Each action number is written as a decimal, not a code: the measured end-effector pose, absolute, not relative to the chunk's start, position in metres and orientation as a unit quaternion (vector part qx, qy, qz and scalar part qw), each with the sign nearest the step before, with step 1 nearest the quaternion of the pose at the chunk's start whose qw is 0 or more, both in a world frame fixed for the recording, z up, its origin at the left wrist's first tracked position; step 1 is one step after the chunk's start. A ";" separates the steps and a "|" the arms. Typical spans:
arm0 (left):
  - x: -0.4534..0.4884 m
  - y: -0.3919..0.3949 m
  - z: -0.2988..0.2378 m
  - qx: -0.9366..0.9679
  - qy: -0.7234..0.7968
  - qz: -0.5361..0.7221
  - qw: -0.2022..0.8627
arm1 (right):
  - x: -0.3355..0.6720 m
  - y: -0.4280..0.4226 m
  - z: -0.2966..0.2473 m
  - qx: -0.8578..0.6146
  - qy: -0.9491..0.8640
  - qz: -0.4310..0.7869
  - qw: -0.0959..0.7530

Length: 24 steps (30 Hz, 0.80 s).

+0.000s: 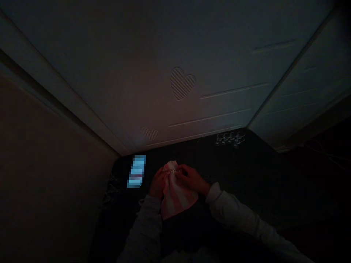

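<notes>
A pink and white striped cloth (179, 201) lies on the dark table, bunched narrow near its far end and fanning out toward me. Across the bunched part runs a thin, shiny band (173, 171), too small and dim to make out. My left hand (157, 183) is closed on the left side of the gathered cloth. From the right, my right hand (192, 178) pinches at the same gather, its fingertips beside the shiny band. Darkness hides most of the finger detail.
To the left of the cloth lies a lit, pixelated phone-like screen (137, 171). Several small clear ring-shaped objects (230, 138) sit at the table's back right. Faint clear objects (109, 193) are at the left edge. A white panel with heart reliefs (181, 44) rises behind the table (246, 168).
</notes>
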State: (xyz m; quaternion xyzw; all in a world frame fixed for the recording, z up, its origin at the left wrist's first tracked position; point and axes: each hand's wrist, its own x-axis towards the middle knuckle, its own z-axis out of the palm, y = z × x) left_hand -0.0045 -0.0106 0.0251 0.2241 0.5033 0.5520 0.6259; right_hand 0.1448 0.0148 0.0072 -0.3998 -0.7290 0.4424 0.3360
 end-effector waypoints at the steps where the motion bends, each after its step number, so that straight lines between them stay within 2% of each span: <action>1: -0.005 -0.011 0.025 0.223 0.502 0.553 0.626 | 0.145 0.015 0.007 -0.400 -0.728 0.444 0.337; 24: -0.007 -0.011 0.020 0.249 0.507 0.553 0.613 | 0.145 0.015 0.009 -0.396 -0.729 0.447 0.333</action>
